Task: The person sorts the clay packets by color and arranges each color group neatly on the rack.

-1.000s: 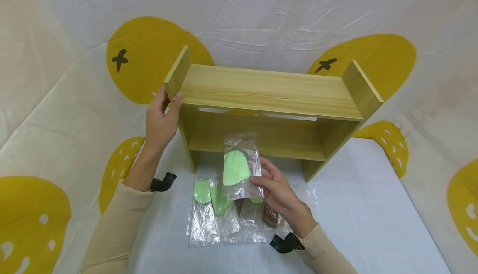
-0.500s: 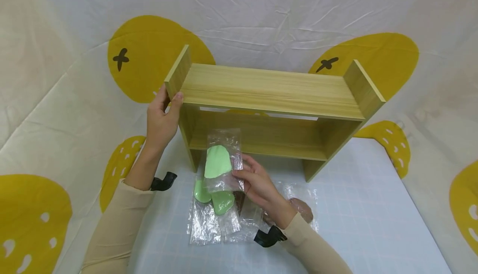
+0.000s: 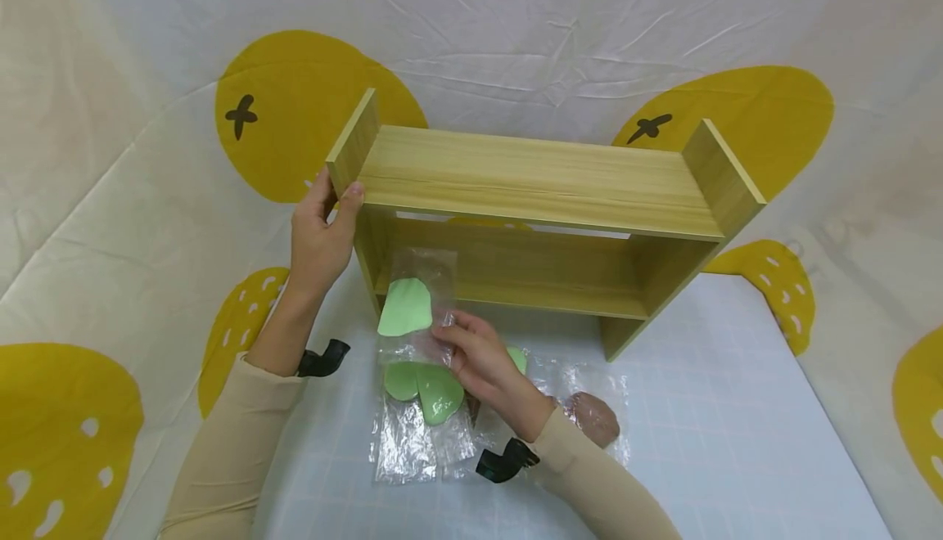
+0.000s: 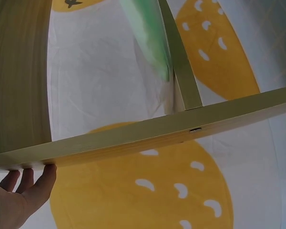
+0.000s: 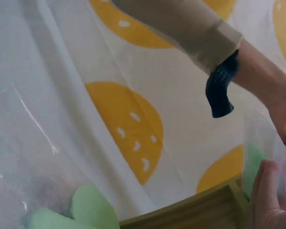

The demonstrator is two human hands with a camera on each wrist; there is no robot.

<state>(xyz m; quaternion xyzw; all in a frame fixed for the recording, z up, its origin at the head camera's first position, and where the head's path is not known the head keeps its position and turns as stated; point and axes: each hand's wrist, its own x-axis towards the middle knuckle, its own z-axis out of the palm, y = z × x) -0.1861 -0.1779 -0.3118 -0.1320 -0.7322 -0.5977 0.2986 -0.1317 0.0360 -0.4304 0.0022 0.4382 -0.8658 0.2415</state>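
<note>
Green-pad bag [image 3: 412, 311] pinched by right hand [image 3: 479, 356], overlapping shelf [image 3: 530, 180] left edge.

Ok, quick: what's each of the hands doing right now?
Left hand: grips the shelf at its left end panel.
Right hand: pinches a clear bag with a green piece inside.

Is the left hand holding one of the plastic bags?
No. In the head view the left hand grips the left side panel of the wooden shelf; the right hand pinches the bag.

A white gridded table [image 3: 700, 442] carries a wooden shelf [image 3: 538, 188] and clear packets [image 3: 423, 417] of green and brown pieces.
</note>
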